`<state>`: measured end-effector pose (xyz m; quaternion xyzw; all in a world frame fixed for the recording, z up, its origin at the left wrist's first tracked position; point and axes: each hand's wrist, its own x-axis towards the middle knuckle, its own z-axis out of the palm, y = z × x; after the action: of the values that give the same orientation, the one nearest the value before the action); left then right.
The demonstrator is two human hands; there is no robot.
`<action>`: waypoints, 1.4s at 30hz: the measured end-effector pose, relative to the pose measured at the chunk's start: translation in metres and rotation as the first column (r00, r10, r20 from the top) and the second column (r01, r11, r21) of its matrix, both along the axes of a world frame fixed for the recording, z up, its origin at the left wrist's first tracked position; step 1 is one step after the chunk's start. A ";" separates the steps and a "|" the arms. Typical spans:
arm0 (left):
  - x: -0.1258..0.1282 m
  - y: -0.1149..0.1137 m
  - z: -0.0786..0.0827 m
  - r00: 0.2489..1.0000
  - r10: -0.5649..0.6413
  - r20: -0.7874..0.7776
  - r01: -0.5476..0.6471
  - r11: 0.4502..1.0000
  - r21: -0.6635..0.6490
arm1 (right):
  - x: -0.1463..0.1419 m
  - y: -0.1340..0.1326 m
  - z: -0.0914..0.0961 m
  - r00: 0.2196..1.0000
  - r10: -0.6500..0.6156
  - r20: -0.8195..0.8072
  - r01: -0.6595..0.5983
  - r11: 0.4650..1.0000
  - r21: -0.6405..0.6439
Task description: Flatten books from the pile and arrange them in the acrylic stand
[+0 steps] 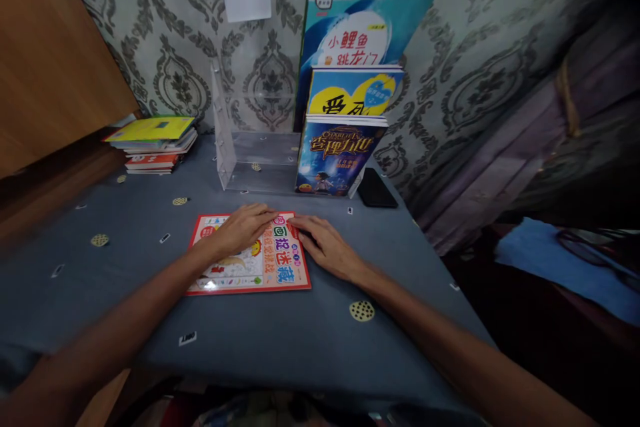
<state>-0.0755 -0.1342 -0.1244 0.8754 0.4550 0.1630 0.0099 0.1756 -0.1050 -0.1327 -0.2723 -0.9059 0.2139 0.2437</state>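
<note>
A thin red-bordered picture book (pixel 287 260) lies on the cloth-covered table with its cover up, turned sideways to me. My left hand (pixel 241 230) rests flat across its cover, fingers stretched toward the upper right corner. Over that same corner and along the right edge reach the fingertips of my right hand (pixel 327 250), its fingers extended and its palm off the book. The fingertips of both hands nearly meet. Part of the cover art is hidden under my left hand and forearm.
Behind the book stands a clear acrylic rack (pixel 223 127), with several upright books (pixel 340 153) in its right side. A black phone-like slab (pixel 376 188) lies right of it. At the left is a book stack (pixel 155 140), near a wooden panel (pixel 55 60). The table's right edge borders a blue cloth (pixel 560 267).
</note>
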 end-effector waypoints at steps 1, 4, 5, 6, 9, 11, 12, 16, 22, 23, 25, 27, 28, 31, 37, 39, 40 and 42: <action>0.000 0.000 0.000 1.000 -0.002 0.000 0.002 1.000 0.000 | 0.002 -0.005 0.001 1.000 0.000 -0.003 0.000 1.000 0.003; 0.000 0.000 -0.001 1.000 -0.009 -0.011 0.009 1.000 0.007 | 0.010 -0.021 0.002 1.000 0.000 -0.020 0.000 1.000 0.008; -0.001 0.001 -0.002 1.000 -0.009 -0.015 0.009 1.000 0.011 | 0.012 -0.028 0.002 1.000 0.002 -0.027 -0.002 1.000 0.007; -0.001 0.001 -0.002 1.000 -0.007 -0.018 0.007 1.000 0.016 | 0.015 -0.036 0.003 0.999 0.005 -0.034 -0.005 1.000 0.007; -0.002 0.002 -0.005 1.000 -0.002 -0.016 0.002 0.999 0.035 | 0.024 -0.060 0.003 0.998 0.035 -0.057 -0.033 0.999 0.027; -0.002 0.002 -0.006 1.000 -0.004 -0.007 0.004 0.999 0.042 | 0.029 -0.074 0.003 0.995 0.057 -0.076 -0.052 0.997 0.063; -0.003 0.002 -0.006 1.000 -0.008 -0.002 0.008 0.999 0.041 | 0.031 -0.080 0.002 0.995 0.063 -0.075 -0.057 0.995 0.081; -0.002 0.002 -0.007 1.000 -0.011 0.020 0.010 0.999 0.047 | 0.033 -0.089 0.001 0.996 0.082 -0.047 -0.074 0.986 0.150; 0.000 0.001 -0.006 0.999 0.027 0.043 -0.029 0.998 0.059 | 0.035 -0.071 0.003 0.989 0.116 0.088 -0.139 0.931 0.338; 0.000 0.001 -0.005 0.998 0.042 0.049 -0.045 0.997 0.057 | 0.036 -0.067 0.003 0.987 0.114 0.115 -0.149 0.919 0.364; -0.003 0.003 -0.004 0.996 0.074 0.055 -0.076 0.996 0.048 | 0.039 -0.058 0.005 0.983 0.111 0.148 -0.162 0.905 0.394; -0.007 0.005 -0.003 0.994 0.093 0.055 -0.095 0.995 0.039 | 0.039 -0.050 0.007 0.983 0.105 0.154 -0.159 0.904 0.396; -0.008 0.006 -0.002 0.994 0.098 0.054 -0.100 0.994 0.035 | 0.039 -0.047 0.008 0.984 0.105 0.146 -0.155 0.907 0.391; -0.009 0.009 -0.001 0.995 0.099 0.022 -0.099 0.994 0.034 | 0.034 -0.043 0.011 0.987 0.122 0.101 -0.151 0.922 0.356; 0.005 0.013 0.002 0.985 0.125 -0.115 -0.117 0.990 0.077 | 0.022 -0.045 0.015 0.992 0.111 0.051 -0.122 0.944 0.306; 0.008 0.014 0.003 0.982 0.139 -0.131 -0.131 0.989 0.070 | 0.016 -0.041 0.016 0.994 0.085 0.074 -0.104 0.946 0.306; 0.008 0.014 0.003 0.981 0.141 -0.131 -0.134 0.989 0.063 | 0.012 -0.038 0.016 0.994 0.069 0.080 -0.090 0.949 0.301; 0.006 0.013 0.002 0.984 0.135 -0.115 -0.131 0.990 0.045 | 0.000 -0.030 0.016 0.996 0.031 0.080 -0.052 0.959 0.278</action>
<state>-0.0690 -0.1209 -0.1219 0.8511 0.5092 0.1199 -0.0444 0.1756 -0.1352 -0.1167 -0.2238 -0.9410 0.0787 0.2413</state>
